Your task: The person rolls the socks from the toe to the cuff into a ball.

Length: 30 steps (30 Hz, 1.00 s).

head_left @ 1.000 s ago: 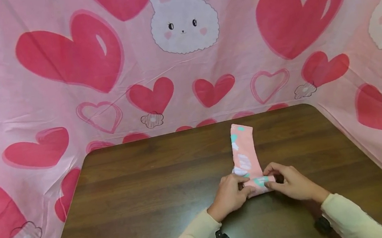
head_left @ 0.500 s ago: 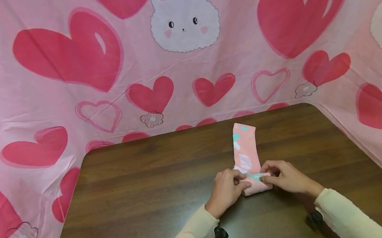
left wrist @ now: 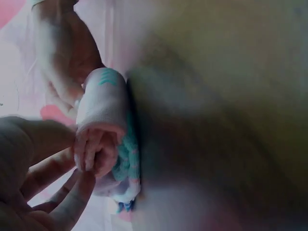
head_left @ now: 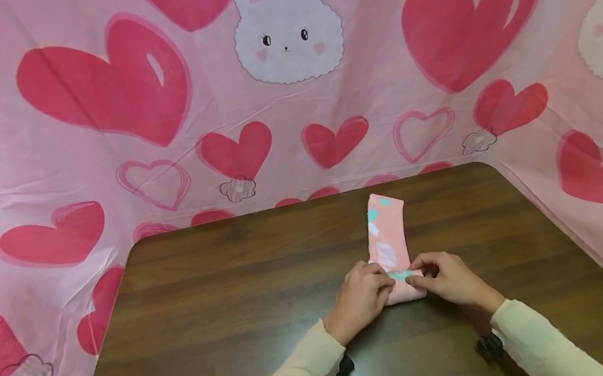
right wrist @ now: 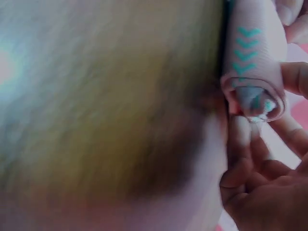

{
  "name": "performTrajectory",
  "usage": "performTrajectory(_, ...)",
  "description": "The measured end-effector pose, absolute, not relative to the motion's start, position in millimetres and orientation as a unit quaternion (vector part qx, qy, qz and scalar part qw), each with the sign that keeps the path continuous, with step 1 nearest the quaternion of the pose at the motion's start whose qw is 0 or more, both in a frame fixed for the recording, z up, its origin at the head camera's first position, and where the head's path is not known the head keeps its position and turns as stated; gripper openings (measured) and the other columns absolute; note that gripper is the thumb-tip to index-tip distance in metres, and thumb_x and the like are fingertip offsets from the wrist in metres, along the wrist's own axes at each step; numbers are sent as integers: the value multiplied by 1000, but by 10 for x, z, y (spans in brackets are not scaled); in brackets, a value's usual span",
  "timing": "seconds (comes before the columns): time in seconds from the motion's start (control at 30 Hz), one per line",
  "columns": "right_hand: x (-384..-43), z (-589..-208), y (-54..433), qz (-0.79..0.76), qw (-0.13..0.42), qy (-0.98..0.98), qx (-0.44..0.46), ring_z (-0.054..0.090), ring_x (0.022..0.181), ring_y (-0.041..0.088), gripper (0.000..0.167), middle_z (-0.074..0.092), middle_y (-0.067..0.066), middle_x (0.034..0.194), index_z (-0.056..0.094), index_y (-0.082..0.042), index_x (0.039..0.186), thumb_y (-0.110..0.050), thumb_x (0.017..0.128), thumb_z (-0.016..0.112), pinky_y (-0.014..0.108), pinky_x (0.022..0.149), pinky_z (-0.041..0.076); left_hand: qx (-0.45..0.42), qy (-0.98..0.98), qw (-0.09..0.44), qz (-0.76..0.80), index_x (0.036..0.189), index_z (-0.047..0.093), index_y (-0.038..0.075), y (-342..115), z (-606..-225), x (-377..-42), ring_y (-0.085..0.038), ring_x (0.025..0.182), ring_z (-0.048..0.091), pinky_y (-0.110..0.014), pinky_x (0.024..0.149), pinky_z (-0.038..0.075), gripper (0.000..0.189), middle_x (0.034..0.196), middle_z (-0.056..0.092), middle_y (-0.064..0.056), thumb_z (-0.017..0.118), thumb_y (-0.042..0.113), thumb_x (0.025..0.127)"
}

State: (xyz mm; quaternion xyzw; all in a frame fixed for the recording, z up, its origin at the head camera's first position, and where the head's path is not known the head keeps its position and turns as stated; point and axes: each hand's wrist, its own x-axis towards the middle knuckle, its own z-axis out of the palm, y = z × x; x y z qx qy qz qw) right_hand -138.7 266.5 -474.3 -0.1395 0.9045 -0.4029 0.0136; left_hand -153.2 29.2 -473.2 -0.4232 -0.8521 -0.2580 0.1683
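Observation:
A pink sock (head_left: 390,233) with teal and white patterns lies on the table, its far part flat and its near end rolled up. It cannot be told whether one sock or a pair is in the roll. My left hand (head_left: 358,298) pinches the left end of the rolled part (head_left: 405,293). At the right end, my right hand (head_left: 453,279) holds the roll between thumb and fingers. Layers of fabric coil inside the roll (left wrist: 103,106) in the left wrist view. In the right wrist view, teal chevrons run along the roll (right wrist: 255,53), with fingers at its end.
The brown wooden table (head_left: 226,312) has a far edge meeting a pink cloth backdrop (head_left: 279,108) printed with hearts and rabbits. The cloth also hangs along the left and right sides. Dark wrist devices show under both pale sleeves (head_left: 297,373).
Both hands have moved slightly away from the person, turning the roll farther along the sock. The teal pattern on the roll has shifted toward its far side, and the flat part looks a little shorter.

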Motion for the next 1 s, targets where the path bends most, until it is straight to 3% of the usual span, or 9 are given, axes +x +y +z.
performTrajectory(0.23,-1339,-4786,2640,-315,-147,910,-227,58,85,11,24,63,-6,98,73,-14,103,-15,82,85,31,70,51,-429,-863,127,-237,95,82,13,260,-4698,-1534,-10,85,55,-14,74,45,27,96,67,6,89,31,76)
performTrajectory(0.4,-1310,-4736,2673,-272,-242,868,-338,57,92,13,27,64,-3,105,75,-13,100,-16,76,87,27,78,45,-426,-865,124,-234,94,81,14,275,-4697,-1534,-11,86,55,-16,77,47,28,96,67,6,91,31,74)
performTrajectory(0.57,-1266,-4703,2705,-213,-250,844,-424,60,91,16,23,65,0,105,75,-11,98,-25,82,84,31,82,44,-419,-871,119,-227,92,81,16,286,-4677,-1536,-11,84,54,-17,75,47,28,96,67,7,92,31,72)
performTrajectory(0.77,-1237,-4741,2723,-174,-219,865,-416,62,95,19,33,66,3,105,73,-8,97,-23,72,90,37,85,46,-413,-877,120,-215,92,82,16,296,-4677,-1541,-12,83,55,-18,76,49,31,94,68,7,93,32,69)
performTrajectory(1.0,-1281,-4749,2704,-172,-212,872,-407,62,93,18,37,65,0,102,70,-8,94,-26,69,92,40,81,50,-408,-885,114,-192,94,81,17,313,-4682,-1545,-13,83,56,-22,78,50,40,94,67,7,97,35,62)
